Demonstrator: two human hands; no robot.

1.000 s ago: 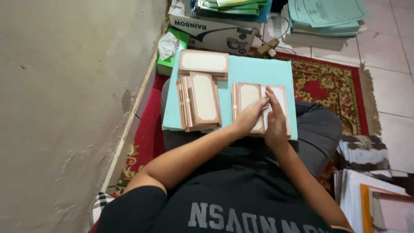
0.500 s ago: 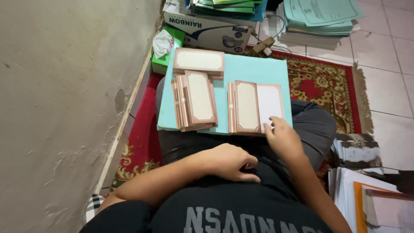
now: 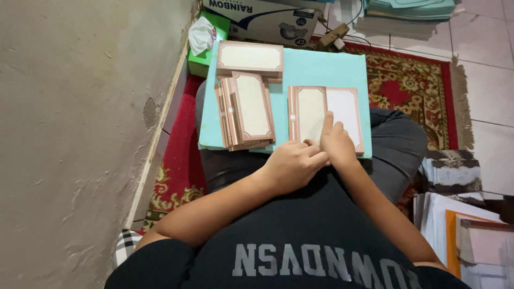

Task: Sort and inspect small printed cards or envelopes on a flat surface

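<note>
— Red patterned carpet [image 3: 428,85] over pale floor tiles, a rough grey wall on one side. What sits on the person's lap?

— A turquoise board [image 3: 321,69], used as a work surface. On it lies an open card [image 3: 326,115] with a brown ornate border, one half cream, the other white.

— And the hands?

— The right hand [image 3: 337,144] rests on the card's near edge, forefinger stretched out flat along the fold, holding nothing. The left hand [image 3: 292,163] is loosely curled just beside it, touching the card's lower edge; whether it pinches anything I cannot tell.

— Other cards?

— A stack of folded cards [image 3: 246,112] lies to the left of the open one, slightly fanned. Another stack [image 3: 250,58] lies crosswise at the board's far edge. Beyond it stand a green tissue box [image 3: 206,45] and a white cardboard box [image 3: 262,18].
</note>
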